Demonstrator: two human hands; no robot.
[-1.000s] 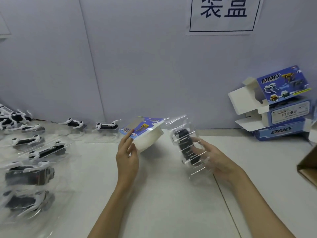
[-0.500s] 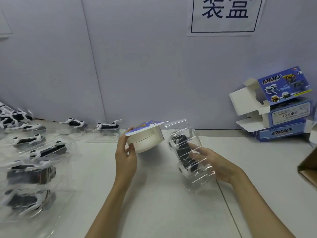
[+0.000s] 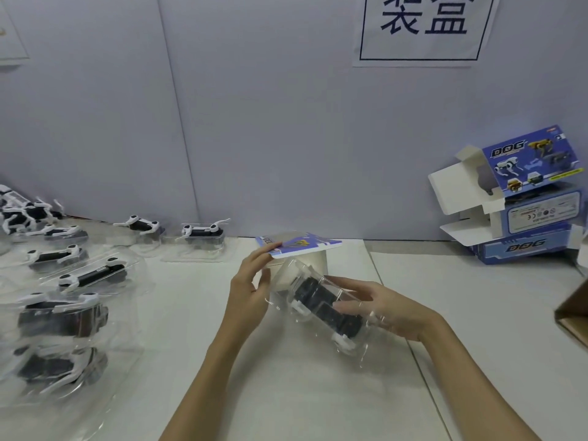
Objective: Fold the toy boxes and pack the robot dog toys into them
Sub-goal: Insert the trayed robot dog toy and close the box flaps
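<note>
My left hand (image 3: 249, 289) grips the near end of a blue toy box (image 3: 299, 246), which lies with its open white inside facing me. My right hand (image 3: 386, 305) holds a clear plastic blister tray (image 3: 318, 308) with a black and white robot dog toy (image 3: 324, 308) inside. The tray's far end sits at the mouth of the box, partly under its blue top panel. Both are held just above the white table (image 3: 286, 393).
Several more robot dog toys in clear trays (image 3: 63, 316) cover the table's left side, some along the wall (image 3: 202, 232). A stack of folded blue boxes (image 3: 528, 198) with open flaps stands at the right. A brown carton corner (image 3: 572, 316) juts in at the right edge.
The box has tipped so its top panel lies flatter. My right hand has brought the tray left and tilted it, so its far end now meets the box opening.
</note>
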